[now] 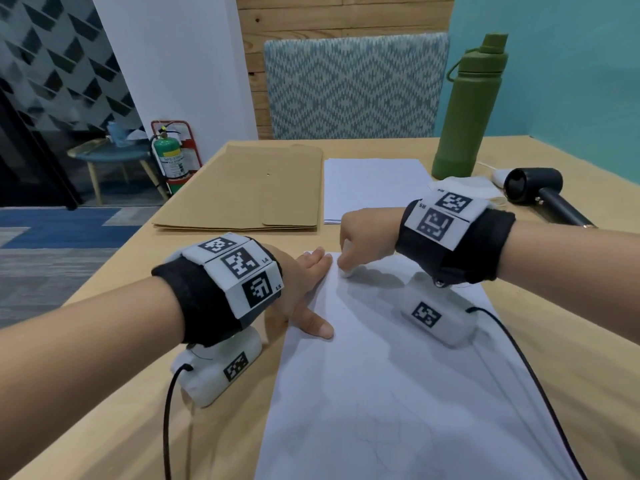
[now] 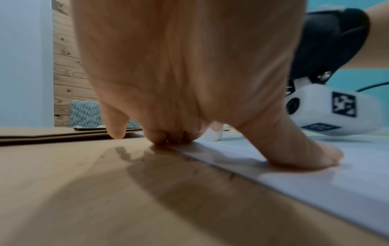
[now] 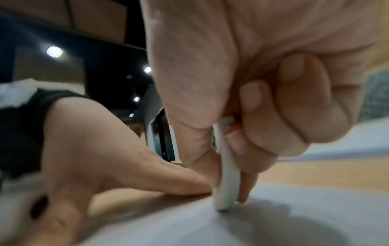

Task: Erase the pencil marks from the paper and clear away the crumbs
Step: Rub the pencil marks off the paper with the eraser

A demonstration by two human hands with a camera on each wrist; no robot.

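A white sheet of paper lies on the wooden table, with faint pencil lines on its near half. My left hand lies flat with straight fingers on the paper's left edge, the thumb pressing on the sheet. My right hand pinches a white eraser between thumb and fingers. The eraser tip touches the paper near its far left corner, close to my left fingertips. It also shows as a white eraser behind my left hand.
A brown folder and a second white sheet lie further back. A green bottle, a white cloth and a black hair dryer stand at the back right. A patterned chair is behind the table.
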